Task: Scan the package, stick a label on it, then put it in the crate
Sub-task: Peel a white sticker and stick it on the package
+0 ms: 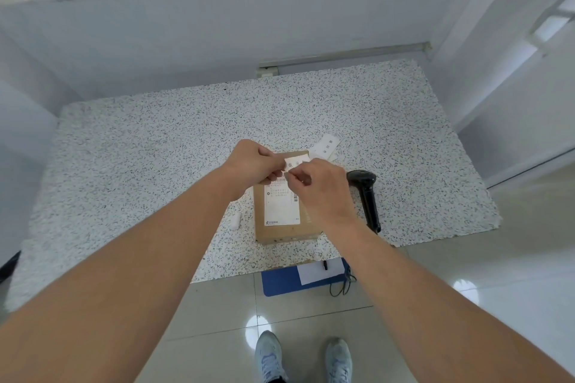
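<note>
1. While both hands work above the package, label pinched between them: left hand closed on its left edge, right hand closed on its lower right corner with thumb and forefinger. Appears to be peeling sticker from backing — judged, not confirmed; split between layers too small to see.
2. Risk: adhesive face folding onto itself or onto a fingertip, caused by the small slip being gripped at two close points with no tension across it.
3. Risk: label landing over the printed shipping sheet's barcode, since hands hover directly above that end of the box. Would spoil later reads.
4. Risk: crooked or bubbled placement if pressed down from one corner only.
5. Package: flat brown cardboard box, lying on the speckled table near the front edge, white shipping sheet with barcode on top face. Far end hidden under the hands.
6. Scanner — black, handheld — lying on table just right of the box, untouched.
7. Spare label strip lying beyond the box.
8. Crate not identified in view; blue object on floor below table edge, nature unclear.
</note>
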A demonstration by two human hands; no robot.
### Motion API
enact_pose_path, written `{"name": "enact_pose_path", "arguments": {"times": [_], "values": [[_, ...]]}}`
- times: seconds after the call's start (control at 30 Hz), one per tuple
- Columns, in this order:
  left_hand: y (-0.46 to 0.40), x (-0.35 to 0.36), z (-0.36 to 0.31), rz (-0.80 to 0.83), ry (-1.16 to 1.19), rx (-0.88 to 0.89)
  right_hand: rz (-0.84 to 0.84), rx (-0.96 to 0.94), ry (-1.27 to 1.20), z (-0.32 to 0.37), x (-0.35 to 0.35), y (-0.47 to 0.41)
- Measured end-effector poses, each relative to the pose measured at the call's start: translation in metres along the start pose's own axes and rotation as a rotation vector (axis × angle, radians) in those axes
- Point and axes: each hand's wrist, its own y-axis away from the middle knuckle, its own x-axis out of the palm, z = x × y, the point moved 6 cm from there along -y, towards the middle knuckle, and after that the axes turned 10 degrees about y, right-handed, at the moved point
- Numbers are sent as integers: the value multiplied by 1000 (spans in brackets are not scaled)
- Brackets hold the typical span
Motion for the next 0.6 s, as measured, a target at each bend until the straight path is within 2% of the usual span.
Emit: {"name": "enact_pose_path", "arguments": {"times": [0.1, 0.23, 0.33, 0.6], "values": [[-2, -2, 0, -1, -80, 38, 59, 55, -99, -11, 2, 1], [-6, -5, 6, 20, -129, 78, 0, 304, -154, -30, 0, 1], [-8, -6, 10, 35, -145, 90, 34, 462, -207, -39, 5, -2], [-25, -18, 21, -15, -131, 86, 77, 481, -227, -39, 21, -21]]}}
